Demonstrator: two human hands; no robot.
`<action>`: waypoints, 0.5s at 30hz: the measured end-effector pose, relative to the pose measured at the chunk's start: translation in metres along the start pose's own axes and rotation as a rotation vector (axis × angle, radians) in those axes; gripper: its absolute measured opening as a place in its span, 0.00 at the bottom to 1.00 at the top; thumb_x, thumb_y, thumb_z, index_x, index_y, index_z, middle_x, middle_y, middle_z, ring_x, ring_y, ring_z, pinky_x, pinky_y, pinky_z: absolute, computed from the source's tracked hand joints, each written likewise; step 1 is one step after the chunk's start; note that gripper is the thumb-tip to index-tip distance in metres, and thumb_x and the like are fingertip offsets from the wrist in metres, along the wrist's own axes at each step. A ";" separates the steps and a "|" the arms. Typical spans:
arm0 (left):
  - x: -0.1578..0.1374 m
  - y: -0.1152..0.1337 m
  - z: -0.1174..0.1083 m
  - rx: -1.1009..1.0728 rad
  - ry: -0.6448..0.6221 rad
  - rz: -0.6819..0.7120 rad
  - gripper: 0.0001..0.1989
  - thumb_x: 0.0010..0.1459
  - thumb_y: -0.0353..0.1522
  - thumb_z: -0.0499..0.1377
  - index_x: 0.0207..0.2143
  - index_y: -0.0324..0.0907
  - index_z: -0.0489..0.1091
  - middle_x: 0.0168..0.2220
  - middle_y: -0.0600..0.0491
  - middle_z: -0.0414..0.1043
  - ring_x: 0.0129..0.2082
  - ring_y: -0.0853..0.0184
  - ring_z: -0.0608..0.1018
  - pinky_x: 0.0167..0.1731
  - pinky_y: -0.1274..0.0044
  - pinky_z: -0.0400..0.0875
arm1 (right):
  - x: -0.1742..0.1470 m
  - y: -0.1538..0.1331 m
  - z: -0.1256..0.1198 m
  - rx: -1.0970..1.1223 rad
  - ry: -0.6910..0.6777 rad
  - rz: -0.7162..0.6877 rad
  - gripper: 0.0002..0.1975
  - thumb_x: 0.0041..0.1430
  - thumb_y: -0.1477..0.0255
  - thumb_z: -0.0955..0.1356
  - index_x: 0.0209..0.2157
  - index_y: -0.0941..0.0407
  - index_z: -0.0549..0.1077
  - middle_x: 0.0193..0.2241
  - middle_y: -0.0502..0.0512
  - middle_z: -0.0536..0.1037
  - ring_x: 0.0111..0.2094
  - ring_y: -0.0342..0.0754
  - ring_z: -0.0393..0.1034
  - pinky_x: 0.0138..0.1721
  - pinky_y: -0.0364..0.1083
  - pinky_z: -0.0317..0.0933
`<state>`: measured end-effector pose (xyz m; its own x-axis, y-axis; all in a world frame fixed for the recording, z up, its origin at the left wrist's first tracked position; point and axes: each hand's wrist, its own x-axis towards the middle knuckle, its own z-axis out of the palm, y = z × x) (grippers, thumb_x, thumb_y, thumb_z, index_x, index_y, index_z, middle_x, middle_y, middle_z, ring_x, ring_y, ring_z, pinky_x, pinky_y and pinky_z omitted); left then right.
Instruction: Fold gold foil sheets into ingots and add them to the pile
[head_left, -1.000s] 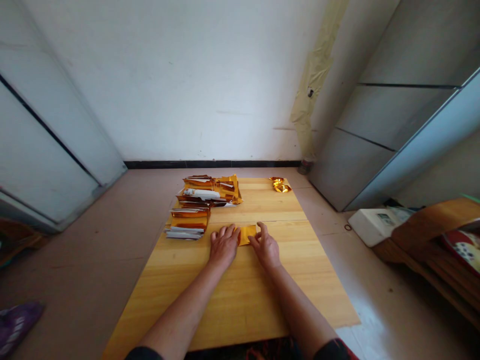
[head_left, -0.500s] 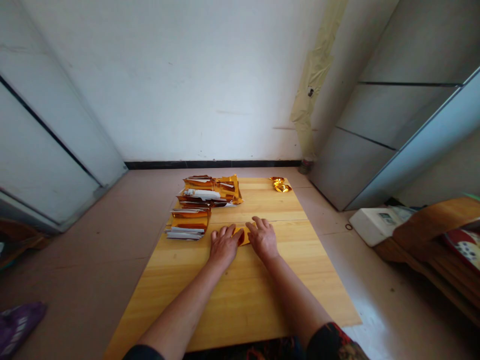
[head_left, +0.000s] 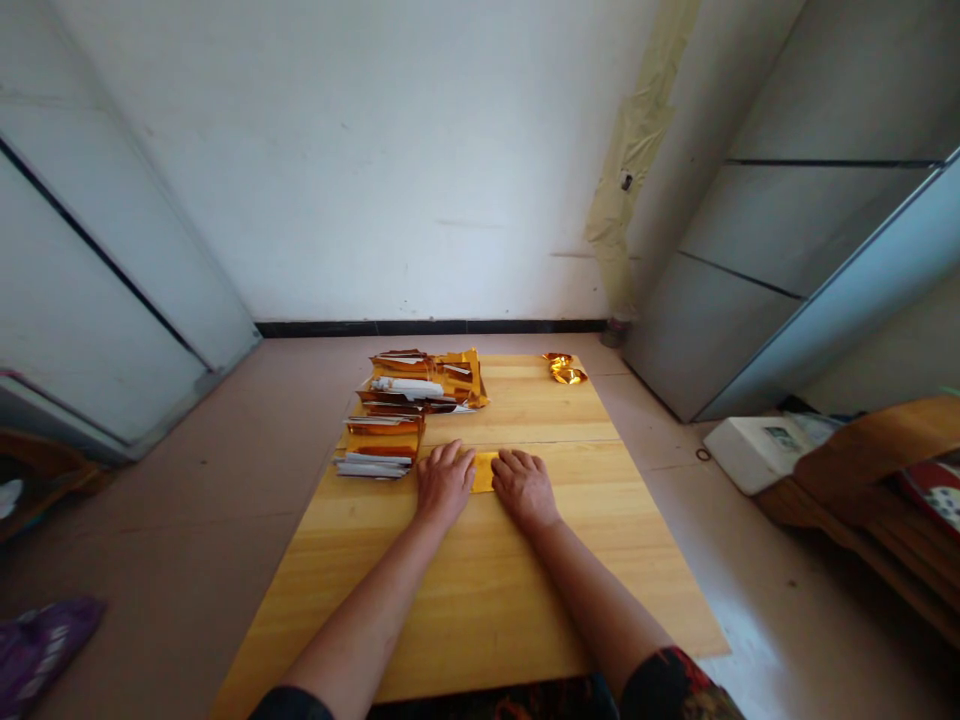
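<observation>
A small sheet of shiny gold paper lies flat on the wooden table. My left hand rests palm down over its left end, fingers stretched out. On the right end lies my right hand, also palm down with its fingers flat. Only the middle strip of the paper shows between my hands. Just beyond my left hand are stacks of folded gold and white papers, lined up along the table's left side.
Two twisted pieces of gold foil sit at the table's far right corner. A white box stands by wooden furniture on the right. A purple bag lies on the floor at left. The wall rises behind the table.
The gold paper was partly curled up under my left hand and now lies flat. Both hands have lowered and flattened onto its ends.
</observation>
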<state>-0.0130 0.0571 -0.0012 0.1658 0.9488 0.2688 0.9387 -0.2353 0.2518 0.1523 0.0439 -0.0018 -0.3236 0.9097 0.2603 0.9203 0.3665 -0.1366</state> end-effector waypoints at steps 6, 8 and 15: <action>-0.003 0.007 -0.002 -0.056 0.011 0.171 0.10 0.57 0.33 0.54 0.40 0.49 0.73 0.46 0.51 0.71 0.48 0.61 0.67 0.46 0.66 0.60 | 0.001 0.000 0.002 -0.001 -0.009 0.014 0.13 0.62 0.68 0.61 0.47 0.51 0.69 0.51 0.54 0.70 0.52 0.49 0.59 0.51 0.49 0.51; -0.006 0.005 -0.001 -0.087 0.021 0.208 0.10 0.58 0.32 0.54 0.39 0.48 0.73 0.43 0.50 0.72 0.46 0.62 0.69 0.46 0.67 0.61 | 0.001 0.000 0.003 0.000 -0.014 0.020 0.13 0.62 0.68 0.61 0.47 0.50 0.69 0.51 0.53 0.70 0.52 0.49 0.59 0.51 0.49 0.51; -0.007 -0.004 0.010 -0.213 0.004 0.313 0.12 0.59 0.27 0.51 0.38 0.45 0.74 0.45 0.50 0.73 0.44 0.66 0.72 0.46 0.72 0.66 | 0.001 0.001 0.002 0.011 -0.008 0.018 0.12 0.62 0.69 0.61 0.46 0.50 0.70 0.51 0.53 0.70 0.52 0.49 0.59 0.51 0.49 0.51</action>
<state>-0.0149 0.0538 -0.0135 0.4327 0.8235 0.3669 0.7589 -0.5524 0.3449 0.1525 0.0458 -0.0032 -0.3086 0.9178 0.2497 0.9235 0.3520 -0.1522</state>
